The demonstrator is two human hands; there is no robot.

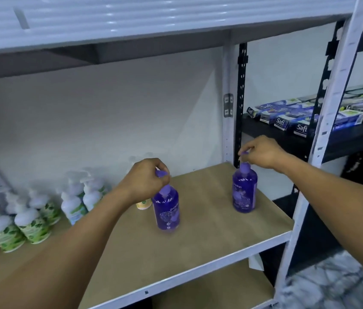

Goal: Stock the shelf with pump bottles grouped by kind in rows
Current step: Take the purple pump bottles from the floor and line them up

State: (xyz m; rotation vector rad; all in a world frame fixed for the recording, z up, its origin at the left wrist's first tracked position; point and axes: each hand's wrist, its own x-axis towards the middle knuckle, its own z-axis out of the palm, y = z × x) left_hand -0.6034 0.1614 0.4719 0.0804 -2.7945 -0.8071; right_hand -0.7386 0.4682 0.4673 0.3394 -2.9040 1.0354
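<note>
Grouped already at far left: green bottles (pixel 26 226), then blue-label bottles (pixel 75 204). Setting purple ones down now, by the look of it. Pinching with left hand (pixel 147 181) the pump of a purple bottle (pixel 167 212), upright on the shelf (pixel 209 241), nearly full of violet liquid. Pinching with right hand (pixel 263 153) the pump of a second purple bottle (pixel 244 195), near the rear post (pixel 228 139), likewise full. Next, likely: sliding both together into one row, then letting go.
</note>
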